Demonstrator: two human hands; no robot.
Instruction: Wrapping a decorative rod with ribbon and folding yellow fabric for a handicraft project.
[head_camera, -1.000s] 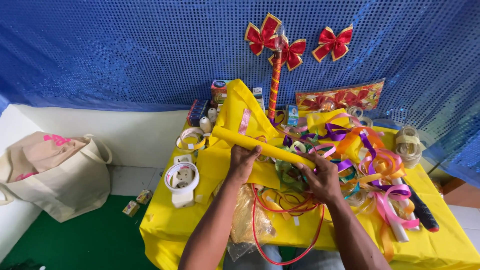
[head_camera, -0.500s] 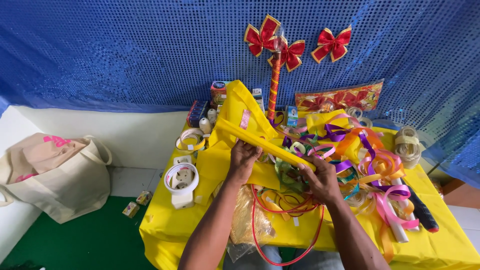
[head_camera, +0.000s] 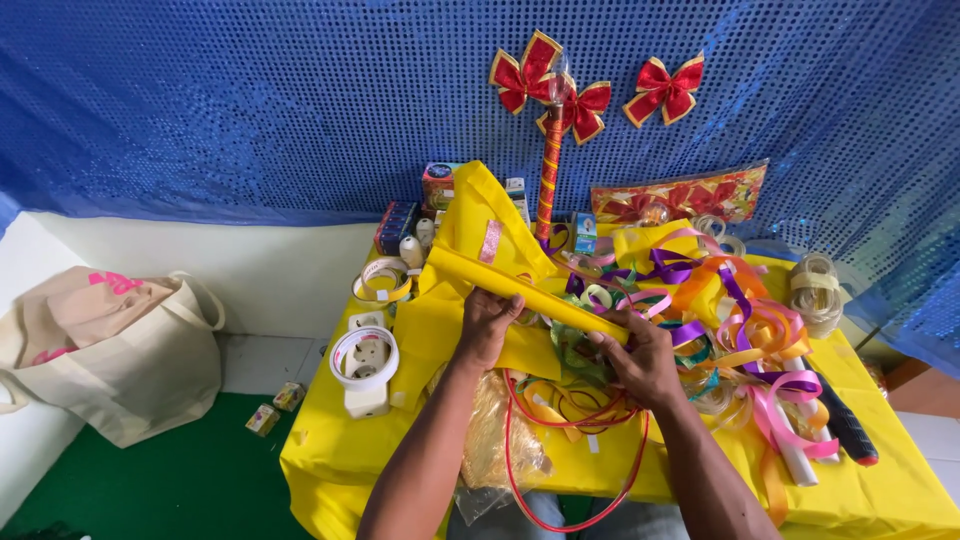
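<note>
A yellow-covered tabletop (head_camera: 880, 470) carried a heap of ribbons (head_camera: 740, 320). Above it, a rolled yellow sheet (head_camera: 520, 285) slanted between both hands, the left hand (head_camera: 490, 325) and right hand (head_camera: 645, 355), fingers clenched around it. A red cord (head_camera: 575, 470) looped beneath.

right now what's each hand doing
Left hand: closed on the rolled yellow sheet.
Right hand: closed on the same sheet's lower end.

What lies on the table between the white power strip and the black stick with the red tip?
In the head view, both hands, left and right, hold a rolled yellow sheet there, above a red cord loop and loose ribbons.
</note>
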